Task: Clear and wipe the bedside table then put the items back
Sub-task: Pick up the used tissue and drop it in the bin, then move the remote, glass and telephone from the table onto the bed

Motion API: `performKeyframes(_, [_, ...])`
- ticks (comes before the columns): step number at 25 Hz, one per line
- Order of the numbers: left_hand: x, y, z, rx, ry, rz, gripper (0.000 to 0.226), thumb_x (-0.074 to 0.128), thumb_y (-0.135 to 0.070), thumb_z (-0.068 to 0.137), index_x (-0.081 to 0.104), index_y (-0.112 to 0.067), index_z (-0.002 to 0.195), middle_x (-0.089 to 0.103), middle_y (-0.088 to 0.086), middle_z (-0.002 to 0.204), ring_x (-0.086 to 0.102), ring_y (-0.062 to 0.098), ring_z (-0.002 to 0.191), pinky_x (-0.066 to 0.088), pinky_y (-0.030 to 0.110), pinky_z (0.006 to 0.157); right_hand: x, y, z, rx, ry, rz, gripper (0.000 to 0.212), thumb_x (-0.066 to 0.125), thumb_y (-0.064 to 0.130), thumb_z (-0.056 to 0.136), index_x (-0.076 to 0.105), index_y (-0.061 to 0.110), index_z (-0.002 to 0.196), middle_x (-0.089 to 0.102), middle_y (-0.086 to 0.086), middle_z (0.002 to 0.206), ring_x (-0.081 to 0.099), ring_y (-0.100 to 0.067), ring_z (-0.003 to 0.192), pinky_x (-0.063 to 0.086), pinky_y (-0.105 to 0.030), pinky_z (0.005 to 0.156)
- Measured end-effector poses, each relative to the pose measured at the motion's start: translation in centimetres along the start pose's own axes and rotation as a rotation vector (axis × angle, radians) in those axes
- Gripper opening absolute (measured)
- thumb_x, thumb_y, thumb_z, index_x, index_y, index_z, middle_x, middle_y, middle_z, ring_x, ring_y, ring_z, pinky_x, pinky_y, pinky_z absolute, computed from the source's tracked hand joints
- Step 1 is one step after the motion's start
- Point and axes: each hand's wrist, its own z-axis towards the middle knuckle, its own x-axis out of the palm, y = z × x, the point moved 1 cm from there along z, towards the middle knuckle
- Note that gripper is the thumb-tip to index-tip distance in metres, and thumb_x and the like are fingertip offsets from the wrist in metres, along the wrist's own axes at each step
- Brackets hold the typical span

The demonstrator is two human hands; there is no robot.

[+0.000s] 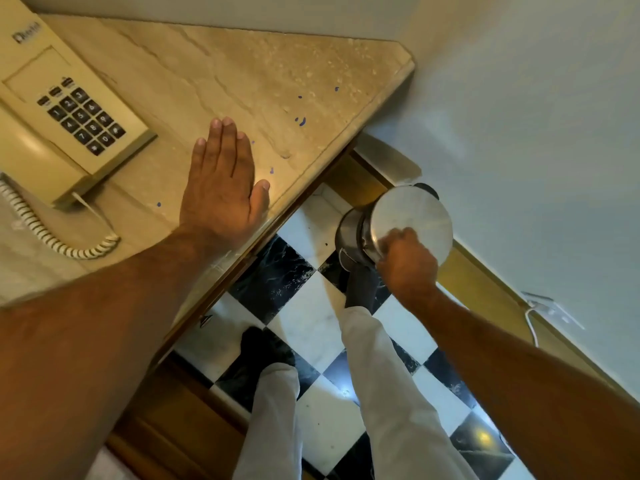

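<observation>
Floor [311, 317]: black and white checkered tiles, seen to the right of the table and below it in the view; the person's two legs in pale trousers stand on it.
Wall [519, 116]: plain pale surface on the right, meeting the floor along a yellowish skirting strip.
Table [263, 74]: beige marble top with a cut corner at the far right; small blue specks dot the bare area near the left hand.
Telephone [65, 112]: cream corded set with a dark keypad, at the left part of the table, its coiled cord [52, 237] looping toward the near edge.
Pedal bin [398, 226]: shiny metal, on the floor just beside the table's corner and against the wall; its round lid is raised and tilted toward the camera.
Left hand [223, 188]: lies palm down on the table near its right edge, fingers straight and together, holding nothing.
Right hand [407, 265]: over the bin's near rim, fingers curled; blurred, so I cannot tell whether it holds anything.
Right foot [360, 285]: dark sock, at the bin's base.
</observation>
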Motion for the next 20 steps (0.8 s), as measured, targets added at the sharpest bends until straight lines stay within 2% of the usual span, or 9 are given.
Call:
performKeyframes(3, [0.4,0.3,-0.1,0.015,-0.009,0.009,0.077,0.026,-0.041,0.099,0.015,0.008,0.157,0.009,0.029,0.167,0.002,0.039,0.157,-0.001,0.047,0.127,5.4,1.0,-0.5,0.018,0.069,0.054,0.052,0.045,0.009,0.100,0.030,0.004,0.150,0.046,-0.018,0.144,0.063,-0.040,0.112,0.054,-0.050,0.084])
performKeyframes(5, [0.6,0.4,0.1,0.018,-0.017,0.013,0.076,0.026,-0.041,0.099,0.016,0.009,0.156,0.010,0.030,0.166,0.003,0.039,0.157,0.000,0.048,0.127,5.8,0.9,0.1,0.082,0.098,0.027,0.063,0.049,0.018,0.103,0.019,0.004,0.156,0.050,-0.018,0.144,0.065,-0.038,0.112,0.056,-0.048,0.086])
performKeyframes(6, [0.4,0.3,0.2,0.011,0.002,0.011,0.077,0.025,-0.041,0.099,0.016,0.009,0.156,0.009,0.030,0.166,0.003,0.040,0.157,0.000,0.048,0.127,5.1,0.6,0.4,0.083,0.128,-0.003,0.063,0.051,0.024,0.103,0.023,0.004,0.155,0.057,-0.017,0.138,0.067,-0.036,0.110,0.057,-0.047,0.087])
performKeyframes(8, [-0.2,0.0,0.2,-0.021,0.056,0.020,0.078,0.022,-0.041,0.099,0.009,0.009,0.157,0.001,0.031,0.167,-0.004,0.040,0.157,-0.001,0.049,0.127,2.0,0.4,0.8,0.066,0.158,0.026,0.048,0.051,0.032,0.102,0.047,0.008,0.142,0.065,-0.016,0.126,0.066,-0.035,0.108,0.055,-0.046,0.087])
performKeyframes(10, [-0.8,-0.4,-0.1,-0.074,0.078,0.017,0.079,0.016,-0.043,0.100,0.000,0.009,0.157,-0.008,0.032,0.166,-0.011,0.041,0.156,-0.003,0.051,0.127,-2.4,1.9,0.7,0.002,0.041,0.137,0.039,0.046,0.035,0.105,0.056,0.012,0.135,0.066,-0.016,0.125,0.062,-0.036,0.115,0.051,-0.049,0.095])
performKeyframes(12, [-1.5,-0.4,-2.0,-0.180,0.021,-0.007,0.082,0.014,-0.047,0.099,0.000,0.010,0.156,-0.008,0.033,0.165,-0.011,0.043,0.155,-0.003,0.052,0.127,-5.9,5.7,-0.2,-0.182,-0.223,0.354,0.041,0.042,0.031,0.107,0.056,0.006,0.137,0.065,-0.018,0.130,0.059,-0.037,0.124,0.047,-0.052,0.102])
performKeyframes(14, [-1.8,0.4,-5.5,-0.275,-0.074,-0.030,0.082,0.022,-0.046,0.099,0.004,0.011,0.156,-0.002,0.034,0.165,-0.005,0.044,0.155,0.000,0.053,0.127,-8.4,10.8,-1.7,-0.459,-0.376,0.435,0.048,0.037,0.029,0.107,0.051,0.001,0.144,0.055,-0.020,0.146,0.047,-0.035,0.139,0.037,-0.050,0.116])
performKeyframes(17, [-2.5,5.1,-14.4,-0.435,-0.083,-0.021,0.082,0.033,-0.043,0.099,0.006,0.009,0.156,0.000,0.033,0.165,-0.005,0.043,0.155,0.002,0.055,0.127,-8.3,20.8,-5.5,-0.852,-0.302,0.258,0.055,0.035,0.029,0.105,0.044,-0.002,0.149,0.041,-0.022,0.156,0.033,-0.033,0.149,0.019,-0.046,0.125])
performKeyframes(20, [-3.7,11.7,-23.8,-0.723,-0.022,0.060,0.079,0.035,-0.043,0.099,0.016,0.010,0.156,0.007,0.034,0.165,0.001,0.045,0.155,0.008,0.058,0.126,-5.2,30.7,-10.9,-1.166,-0.198,0.130,0.058,0.039,0.028,0.104,0.040,-0.006,0.150,0.035,-0.026,0.159,0.027,-0.038,0.151,0.016,-0.049,0.125])
